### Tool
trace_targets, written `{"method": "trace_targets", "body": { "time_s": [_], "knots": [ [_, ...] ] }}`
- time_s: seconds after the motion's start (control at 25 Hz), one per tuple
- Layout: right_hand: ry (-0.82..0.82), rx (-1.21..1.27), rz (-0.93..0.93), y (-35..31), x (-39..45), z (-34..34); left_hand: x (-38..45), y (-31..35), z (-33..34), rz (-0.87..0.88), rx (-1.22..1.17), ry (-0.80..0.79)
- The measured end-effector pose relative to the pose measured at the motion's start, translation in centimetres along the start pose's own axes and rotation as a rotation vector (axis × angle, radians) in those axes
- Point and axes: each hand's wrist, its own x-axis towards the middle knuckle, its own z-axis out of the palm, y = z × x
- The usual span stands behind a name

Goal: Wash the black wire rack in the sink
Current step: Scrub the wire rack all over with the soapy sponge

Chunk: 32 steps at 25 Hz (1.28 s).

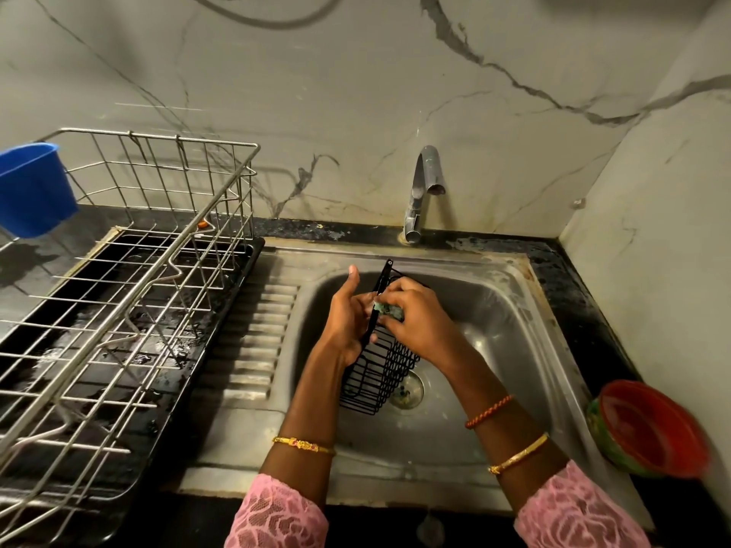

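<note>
The black wire rack (379,373) stands tilted in the steel sink (510,310), its lower end near the drain (407,391). My left hand (348,314) grips the rack's flat black back strip, thumb pointing up. My right hand (415,314) pinches a small green scrub pad (389,310) against the top of the rack. The upper wires of the rack are partly hidden behind both hands.
A grey tap (423,191) stands behind the sink, with no water running. A steel dish rack (130,294) on a black tray fills the left counter, a blue cup (31,187) hanging on it. A red and green bowl (648,429) sits at the right.
</note>
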Motion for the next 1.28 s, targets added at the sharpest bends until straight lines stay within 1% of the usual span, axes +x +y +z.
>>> {"method": "trace_targets", "body": {
  "time_s": [0.08,0.16,0.24,0.32,0.36,0.4,0.44,0.52,0.6,0.72,0.8,0.84,0.92,1.0,1.04,1.12,1.2,1.28],
  "knots": [
    [0.067,-0.015,-0.027,0.0,-0.2,0.5,0.1,-0.1,0.1,0.004,-0.005,-0.003],
    [0.148,0.049,-0.010,0.0,-0.9,1.0,0.1,-0.2,0.1,-0.002,-0.029,0.001],
    [0.251,0.256,0.112,0.2,-1.7,0.6,0.2,-0.2,0.2,-0.004,-0.040,-0.010],
    [0.336,0.540,0.262,0.8,-1.7,-0.5,0.3,-0.2,0.1,-0.012,-0.029,-0.020],
    [0.347,0.652,0.298,1.0,-1.5,-1.1,0.4,-0.2,0.0,-0.019,-0.025,-0.026],
    [0.329,0.715,0.299,1.1,-1.3,-1.6,0.6,-0.2,0.1,-0.022,-0.023,-0.030],
    [0.280,0.724,0.273,0.9,-1.0,-1.9,0.7,-0.2,0.1,-0.022,-0.016,-0.031],
    [0.167,0.632,0.196,-0.2,-0.9,-1.5,0.9,-0.2,0.1,-0.011,0.007,-0.030],
    [0.130,0.479,0.125,-1.1,-1.7,-0.2,0.9,-0.2,0.2,0.000,-0.038,-0.042],
    [0.227,0.299,0.020,-0.1,-4.2,1.3,0.8,0.0,0.1,-0.043,-0.162,-0.019],
    [0.324,0.285,0.008,1.7,-5.9,1.1,0.9,0.1,-0.1,-0.062,-0.181,0.015],
    [0.347,0.299,0.009,2.2,-6.2,0.7,1.0,0.0,0.0,-0.055,-0.159,0.027],
    [0.337,0.329,-0.003,2.3,-5.2,0.2,1.1,0.0,0.4,-0.029,-0.065,0.050],
    [0.296,0.312,-0.044,0.9,-3.4,0.3,1.3,-0.2,0.8,-0.011,-0.003,0.064],
    [0.283,0.284,-0.078,0.3,-2.9,0.6,1.4,-0.1,0.9,-0.008,-0.026,0.059],
    [0.291,0.224,-0.137,0.5,-3.0,1.1,1.5,0.0,0.7,-0.020,-0.163,0.027],
    [0.338,0.187,-0.107,2.2,-4.4,1.0,1.5,0.0,0.6,-0.028,-0.270,-0.006],
    [0.383,0.210,-0.006,4.4,-5.7,0.1,1.7,-0.2,0.6,-0.017,-0.264,0.019]
  ]
}}
